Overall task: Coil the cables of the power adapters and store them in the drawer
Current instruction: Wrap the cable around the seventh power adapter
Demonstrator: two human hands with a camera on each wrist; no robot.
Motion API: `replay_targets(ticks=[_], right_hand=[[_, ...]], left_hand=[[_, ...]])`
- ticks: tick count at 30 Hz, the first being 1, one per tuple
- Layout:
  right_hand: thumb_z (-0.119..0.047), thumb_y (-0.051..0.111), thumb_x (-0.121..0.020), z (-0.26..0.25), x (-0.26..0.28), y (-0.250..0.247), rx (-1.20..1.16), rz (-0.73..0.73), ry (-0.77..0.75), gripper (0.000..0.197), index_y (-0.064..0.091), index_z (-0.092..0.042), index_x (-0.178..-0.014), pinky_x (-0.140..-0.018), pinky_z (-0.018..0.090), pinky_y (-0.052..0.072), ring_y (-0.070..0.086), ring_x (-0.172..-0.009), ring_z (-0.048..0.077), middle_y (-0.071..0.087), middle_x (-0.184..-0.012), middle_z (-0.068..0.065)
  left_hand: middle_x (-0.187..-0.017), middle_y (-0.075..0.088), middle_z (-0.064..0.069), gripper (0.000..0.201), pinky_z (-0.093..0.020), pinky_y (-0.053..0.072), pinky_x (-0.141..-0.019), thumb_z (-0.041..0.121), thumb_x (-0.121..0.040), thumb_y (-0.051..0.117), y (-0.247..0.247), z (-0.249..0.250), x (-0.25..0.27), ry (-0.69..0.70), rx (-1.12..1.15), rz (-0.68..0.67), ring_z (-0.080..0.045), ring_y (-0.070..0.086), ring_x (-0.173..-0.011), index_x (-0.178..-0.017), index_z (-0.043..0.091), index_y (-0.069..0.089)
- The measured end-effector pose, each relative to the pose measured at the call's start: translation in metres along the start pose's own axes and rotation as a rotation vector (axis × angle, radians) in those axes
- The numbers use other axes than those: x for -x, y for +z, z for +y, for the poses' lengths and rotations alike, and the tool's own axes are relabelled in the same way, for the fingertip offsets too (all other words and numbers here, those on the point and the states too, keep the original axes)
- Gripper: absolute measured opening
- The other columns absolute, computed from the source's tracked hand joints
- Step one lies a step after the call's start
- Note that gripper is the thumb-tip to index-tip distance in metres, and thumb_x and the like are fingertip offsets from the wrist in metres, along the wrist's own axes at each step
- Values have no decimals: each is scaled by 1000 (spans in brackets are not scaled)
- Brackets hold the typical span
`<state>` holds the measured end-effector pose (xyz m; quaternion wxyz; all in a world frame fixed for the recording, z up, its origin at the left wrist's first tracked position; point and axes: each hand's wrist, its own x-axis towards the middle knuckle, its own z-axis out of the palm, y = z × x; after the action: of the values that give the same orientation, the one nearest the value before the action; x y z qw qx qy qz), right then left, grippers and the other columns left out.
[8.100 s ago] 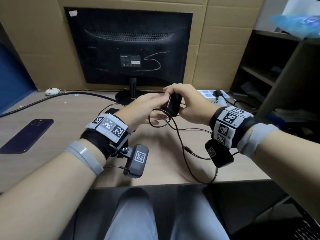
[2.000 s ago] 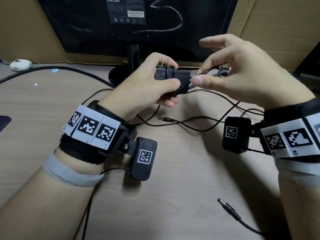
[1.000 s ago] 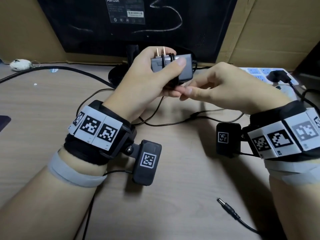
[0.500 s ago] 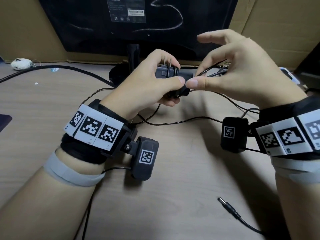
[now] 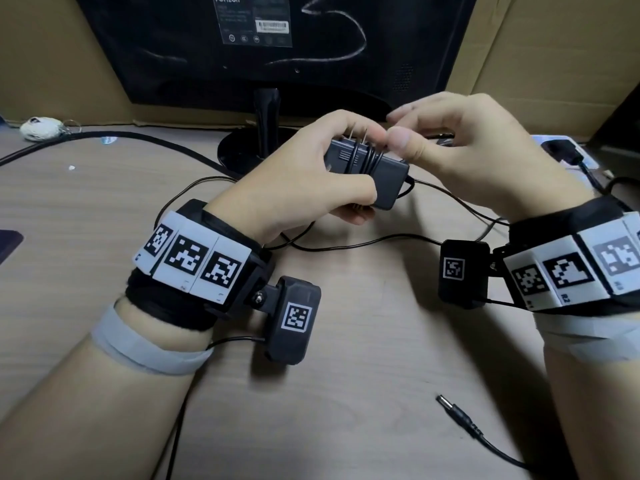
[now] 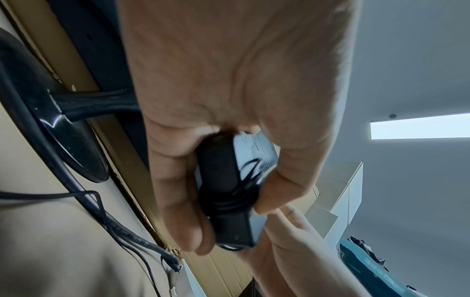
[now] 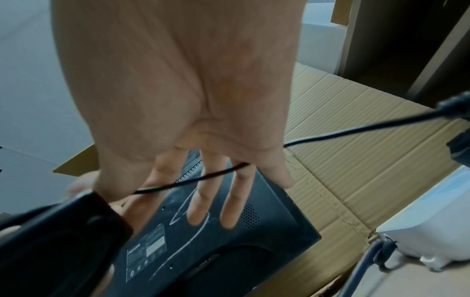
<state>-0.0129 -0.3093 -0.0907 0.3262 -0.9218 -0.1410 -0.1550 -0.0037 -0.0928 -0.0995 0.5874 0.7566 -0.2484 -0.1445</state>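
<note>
My left hand (image 5: pixel 311 178) grips a black power adapter (image 5: pixel 370 174) above the desk, prongs pointing up. Several turns of its thin black cable (image 5: pixel 360 159) lie round the body. My right hand (image 5: pixel 446 154) is just right of the adapter, thumb and forefinger pinching the cable at its top edge. The loose cable (image 5: pixel 381 241) trails over the desk below. In the left wrist view the adapter (image 6: pixel 223 191) sits between thumb and fingers. In the right wrist view the cable (image 7: pixel 203 176) crosses my fingers. No drawer is in view.
A monitor (image 5: pixel 277 46) on a round stand (image 5: pixel 242 147) stands close behind my hands, with cardboard (image 5: pixel 554 46) behind it. A thick black cable (image 5: pixel 156 143) runs left. A power strip (image 5: pixel 561 150) lies at the right, a barrel plug (image 5: pixel 453 410) on the near desk.
My right hand has carried the cable from the adapter's right side up over its top, laying on another turn. My left hand has tipped the adapter so the prongs show.
</note>
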Motion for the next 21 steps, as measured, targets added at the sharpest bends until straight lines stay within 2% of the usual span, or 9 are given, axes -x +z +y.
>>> replay_targets(ticks=[2,4,6,9,11,13,15,18,21], right_hand=[[-51,58,-100,5,0,-1,6,-24,4,35,79,-24,-100,-88,24,53,68,-96,0,75,-104,-6],[-44,59,-103,7,0,-2,24,-57,35,28,79,-25,-99,-83,34,54,68,-88,10,75,-97,1],[-36,65,-101,9,0,-1,29,-123,60,20,79,-24,-96,-76,33,53,67,-79,13,75,-90,2],[-32,69,-98,9,3,3,44,-242,65,18,73,-41,-82,-66,19,45,60,-66,-4,71,-73,-20],[-41,69,-96,7,3,7,39,-289,69,13,74,-44,-85,-72,22,47,61,-72,-7,73,-78,-22],[-46,69,-94,4,2,8,47,-315,63,14,80,-37,-96,-81,26,53,67,-86,-4,76,-89,-18],[-47,72,-91,1,2,6,37,-358,74,17,81,-37,-101,-87,18,51,66,-92,-10,76,-94,-24],[-57,72,-86,-3,3,5,1,-441,37,23,81,-41,-101,-108,35,47,64,-113,-4,74,-110,-28],[-52,76,-85,-2,2,2,23,-418,55,22,82,-38,-100,-110,38,47,64,-115,-5,72,-116,-29]], left_hand=[[-131,64,-17,53,-52,65,-82,-15,-87,65,-1,1,1,24,52,-16,-35,78,-97,-133,12,62],[-130,65,-22,51,-52,64,-84,-17,-87,64,-1,1,0,49,114,-15,-36,76,-101,-132,8,64],[-128,65,-28,45,-51,63,-85,-15,-88,64,-1,1,-1,76,180,1,-41,74,-103,-128,4,64],[-126,64,-34,41,-50,62,-85,-9,-91,66,-2,0,-2,91,265,23,-51,71,-104,-130,2,59],[-122,66,-33,41,-50,62,-86,1,-93,70,-1,0,-3,72,291,63,-50,74,-98,-131,1,55],[-119,69,-29,43,-50,63,-86,9,-96,73,-1,-1,-5,49,268,127,-45,76,-94,-133,0,53],[-109,74,-23,40,-47,65,-82,15,-100,71,0,-1,-6,31,208,168,-38,78,-89,-132,0,54],[-103,77,-12,36,-43,66,-74,27,-100,71,-2,-2,-7,-2,76,227,-29,79,-81,-128,9,58],[-111,73,-14,42,-45,67,-77,20,-96,76,-6,-6,-9,-56,59,251,-29,80,-85,-130,11,53]])
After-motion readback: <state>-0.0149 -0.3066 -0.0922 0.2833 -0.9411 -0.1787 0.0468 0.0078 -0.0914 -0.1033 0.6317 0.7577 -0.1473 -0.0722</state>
